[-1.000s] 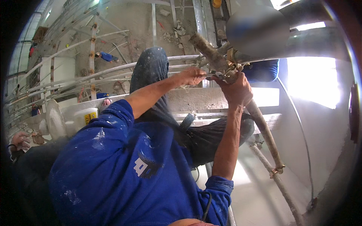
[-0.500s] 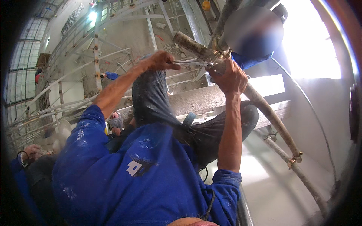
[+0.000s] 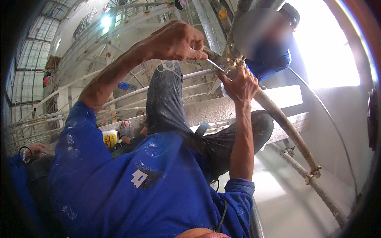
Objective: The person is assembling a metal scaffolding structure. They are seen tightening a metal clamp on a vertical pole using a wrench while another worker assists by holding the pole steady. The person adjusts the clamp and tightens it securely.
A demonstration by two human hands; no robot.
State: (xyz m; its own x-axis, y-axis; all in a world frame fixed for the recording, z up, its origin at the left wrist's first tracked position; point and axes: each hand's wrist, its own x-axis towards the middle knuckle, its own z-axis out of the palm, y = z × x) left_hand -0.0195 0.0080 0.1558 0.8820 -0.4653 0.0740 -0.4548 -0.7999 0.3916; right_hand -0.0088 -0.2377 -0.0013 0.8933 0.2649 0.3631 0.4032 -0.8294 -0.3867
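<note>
My left hand (image 3: 178,41) is closed round the outer end of a slim metal wrench (image 3: 216,65), raised above my bent knee. The wrench slants down to the right, its far end close to my right thumb. Fingers curled, my right hand (image 3: 243,85) grips at the joint where a brass-coloured scaffold clamp (image 3: 239,62) joins rusty pipes. The hand covers part of the clamp, and the wrench's exact seat there is hidden. From beneath this hand a long scaffold pipe (image 3: 278,113) runs down to the right.
A co-worker in a blue sleeve (image 3: 274,63) is just beyond the clamp. A plank (image 3: 214,107) crosses by my legs. A lower clamp (image 3: 312,174) joins two pipes at right. A white-and-yellow container (image 3: 110,139) stands at left, near another person's hand (image 3: 36,150). Scaffold bars stand over the floor far below.
My left hand has swung up and to the right with the wrench, which has turned from nearly level to slanting. My right hand stays at the clamp.
</note>
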